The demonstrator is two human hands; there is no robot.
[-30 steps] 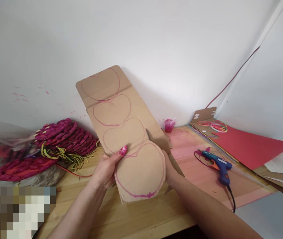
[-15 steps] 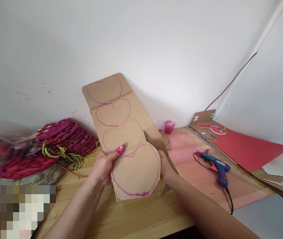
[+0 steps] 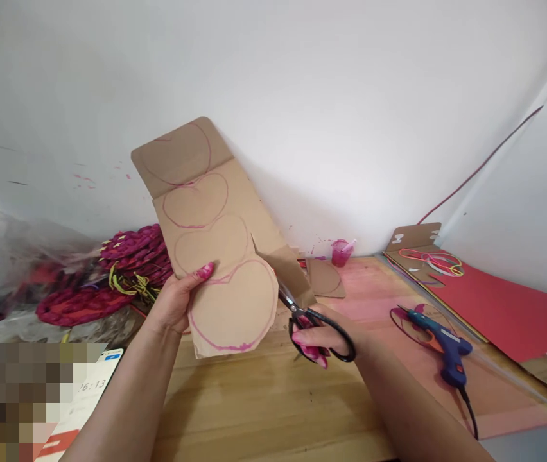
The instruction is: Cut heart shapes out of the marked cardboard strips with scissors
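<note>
My left hand (image 3: 177, 301) grips the left edge of a long piece of cardboard (image 3: 206, 237), thumb on its face and fingers hidden behind. Several heart outlines in pink run down the cardboard, which is tilted up toward the wall. Its lowest heart is partly cut around on the right side, where a strip bends away. In my right hand (image 3: 324, 337) is a pair of black-handled scissors (image 3: 297, 311), fingers through the loops. The blades reach to the right edge of the lowest heart, beside the bent strip; their tips are partly hidden. Pink stains mark both hands.
A blue glue gun (image 3: 447, 346) with a cord lies on the pink-stained board (image 3: 495, 398) at right. Red sheets (image 3: 504, 308) and coloured cord lie beyond. A pink cup (image 3: 341, 252) stands by the wall. Magenta braided pieces (image 3: 133, 256) and a phone (image 3: 85, 398) are at left.
The scissors, hidden behind the cardboard before, now show in my right hand at the cut edge. My right hand has come out from behind the cardboard. The view has shifted slightly.
</note>
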